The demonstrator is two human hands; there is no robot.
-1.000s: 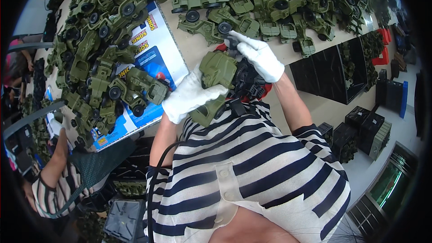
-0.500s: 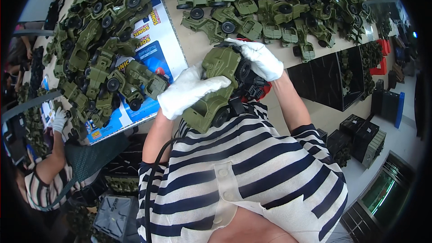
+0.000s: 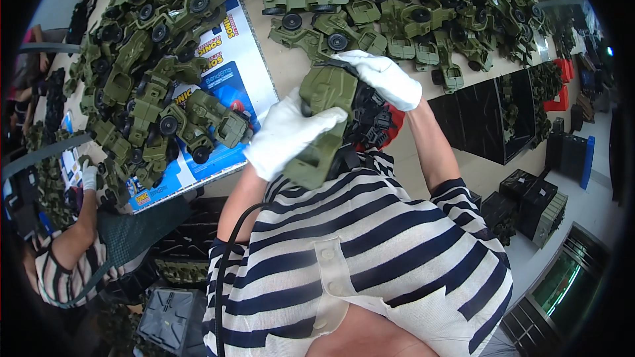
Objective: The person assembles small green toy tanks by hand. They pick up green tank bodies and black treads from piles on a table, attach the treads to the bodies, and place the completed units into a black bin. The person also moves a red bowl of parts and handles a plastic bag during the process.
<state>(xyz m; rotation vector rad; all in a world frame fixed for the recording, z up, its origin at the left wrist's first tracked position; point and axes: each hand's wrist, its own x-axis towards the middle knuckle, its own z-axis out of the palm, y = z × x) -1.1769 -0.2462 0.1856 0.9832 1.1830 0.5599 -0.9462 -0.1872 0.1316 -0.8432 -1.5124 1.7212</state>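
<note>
My left hand (image 3: 291, 132), in a white glove, is closed around an olive-green toy truck (image 3: 329, 89). Its thumb lies across the truck's middle, and the truck's other end points toward my striped shirt. My right hand (image 3: 387, 79), also gloved, is at the truck's far end, with its fingers bent over a dark strip-like part (image 3: 325, 63) there. The fingers hide most of that part, so how it sits on the truck cannot be made out. Beneath the right hand, a red container (image 3: 397, 119) holds small black plastic parts (image 3: 374, 122).
Many green toy trucks (image 3: 417, 20) are heaped across the table (image 3: 254, 10). Others lie on a blue-and-white printed sheet (image 3: 231, 79) at left. A black crate (image 3: 476, 116) stands at right. Another person's gloved hand (image 3: 89, 175) is at far left.
The truck has tipped slightly, so its side wheels no longer show. My right hand has flattened over its far end, and my left hand has shifted slightly right.
</note>
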